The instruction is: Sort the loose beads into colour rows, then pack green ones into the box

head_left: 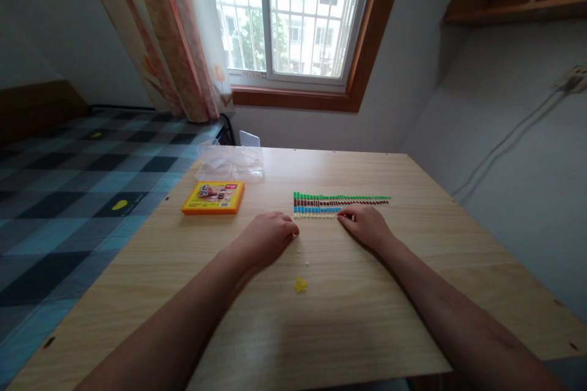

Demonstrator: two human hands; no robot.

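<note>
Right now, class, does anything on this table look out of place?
Yes. A small yellow clump lies alone on the table, apart from the neat coloured rows. Two tiny pale bits lie loose between it and the left hand. Nothing else stands out.

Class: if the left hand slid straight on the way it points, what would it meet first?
Most likely the left end of the pale row of small pieces, which lies just ahead of the left hand. The gap looks small, though depth is hard to judge.
</note>
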